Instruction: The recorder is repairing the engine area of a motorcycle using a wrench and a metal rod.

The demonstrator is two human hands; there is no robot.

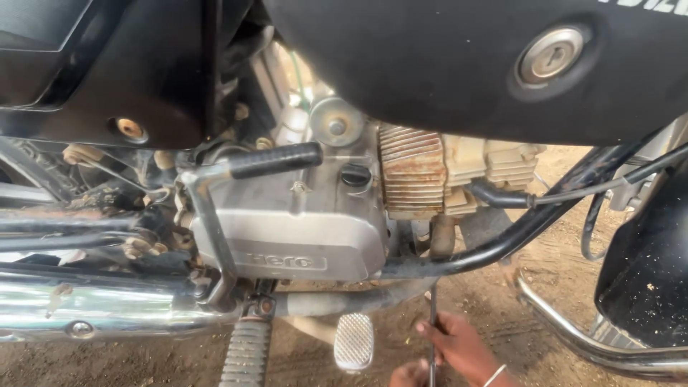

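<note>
1. Right, my view shows the silver engine cover [301, 229], rusty cooling fins [412, 175] and black frame tube [502, 240] crowding above; brake pedal [354, 342] sits just left.
2. My right hand [459, 344] reaches up from below, fingers clenched round a thin metal rod [433, 315].
3. My left hand [408, 374] grips it lower, partly cut off.
4. Rod stands upright, long axis vertical, tip under the engine.

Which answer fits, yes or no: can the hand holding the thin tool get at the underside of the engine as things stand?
Probably yes: the hand grips the thin tool below the engine, open ground around it; only the frame tube and brake pedal stand close by.
</note>
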